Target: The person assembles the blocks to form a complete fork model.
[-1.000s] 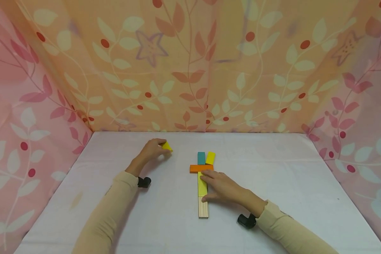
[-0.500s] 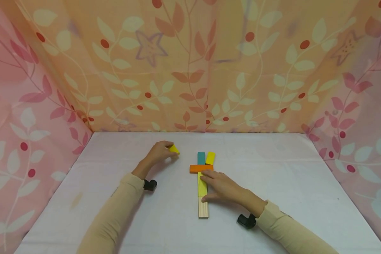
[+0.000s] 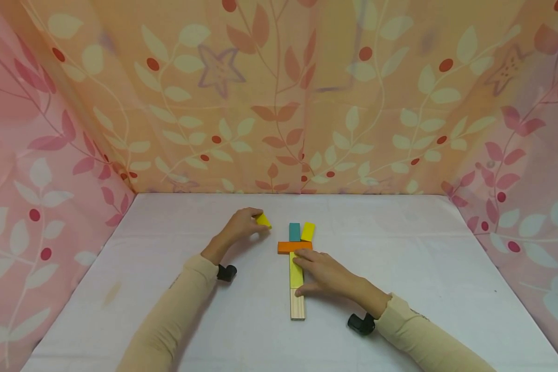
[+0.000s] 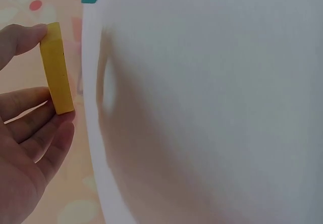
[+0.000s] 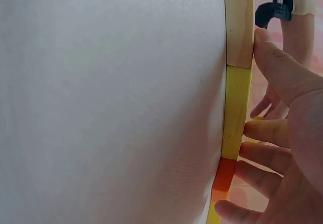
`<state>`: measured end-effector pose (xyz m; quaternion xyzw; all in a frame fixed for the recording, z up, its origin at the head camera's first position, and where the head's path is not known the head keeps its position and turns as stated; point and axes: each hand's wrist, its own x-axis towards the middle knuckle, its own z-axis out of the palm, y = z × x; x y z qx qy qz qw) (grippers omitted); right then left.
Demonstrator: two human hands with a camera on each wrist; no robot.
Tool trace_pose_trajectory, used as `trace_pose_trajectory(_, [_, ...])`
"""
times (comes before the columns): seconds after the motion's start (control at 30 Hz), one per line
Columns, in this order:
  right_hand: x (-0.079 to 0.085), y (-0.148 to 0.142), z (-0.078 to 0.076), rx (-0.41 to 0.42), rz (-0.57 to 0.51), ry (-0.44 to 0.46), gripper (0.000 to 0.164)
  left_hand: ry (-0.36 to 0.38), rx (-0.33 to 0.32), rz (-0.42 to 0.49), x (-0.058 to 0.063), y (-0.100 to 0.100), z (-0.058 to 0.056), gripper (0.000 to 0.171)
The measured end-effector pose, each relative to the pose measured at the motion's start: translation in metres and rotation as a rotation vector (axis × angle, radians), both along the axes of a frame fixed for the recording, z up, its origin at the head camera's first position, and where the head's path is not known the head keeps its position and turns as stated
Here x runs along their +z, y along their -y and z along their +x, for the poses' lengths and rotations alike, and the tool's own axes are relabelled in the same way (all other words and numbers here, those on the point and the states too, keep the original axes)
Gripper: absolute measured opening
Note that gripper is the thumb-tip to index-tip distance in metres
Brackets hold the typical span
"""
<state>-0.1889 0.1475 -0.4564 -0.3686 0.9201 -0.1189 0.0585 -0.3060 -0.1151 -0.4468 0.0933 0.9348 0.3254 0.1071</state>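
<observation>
My left hand (image 3: 239, 225) pinches a yellow wooden block (image 3: 263, 221) between thumb and fingers, left of the laid-out blocks. The left wrist view shows this yellow block (image 4: 58, 72) lifted off the cloth. My right hand (image 3: 332, 274) rests on the row, its fingers on the lime-yellow block (image 3: 295, 277) and orange block (image 3: 285, 248). Its thumb touches the plain wood block (image 3: 297, 307) near the lime-yellow one. The orange block lies crosswise at the far end. Beyond it are a teal block (image 3: 295, 232) and a slightly tilted yellow block (image 3: 309, 231).
White cloth (image 3: 414, 248) covers the table. A leaf-patterned curtain (image 3: 279, 129) stands along the back, with pink patterned cloth (image 3: 530, 170) at the sides. Black wrist-worn devices (image 3: 361, 324) sit under both forearms.
My left hand has moved to the right and slightly nearer with the yellow block, approaching the row. My right hand and the laid-out blocks have stayed in place.
</observation>
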Motion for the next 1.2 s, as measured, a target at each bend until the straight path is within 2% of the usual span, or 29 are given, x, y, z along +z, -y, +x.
trace_pose_trajectory(0.33, [0.000,0.000,0.000,-0.003,0.001,0.008,0.081,0.022,-0.023,-0.007,0.000,-0.017,0.004,0.066])
trace_pose_trajectory(0.73, [0.002,0.000,0.000,-0.002,0.007,-0.003,0.080,-0.016,-0.100,-0.042,-0.001,-0.032,0.004,0.067])
trace_pose_trajectory(1.2, [0.003,0.002,0.000,-0.021,0.005,0.018,0.080,0.035,-0.089,-0.080,-0.007,-0.044,0.004,0.068])
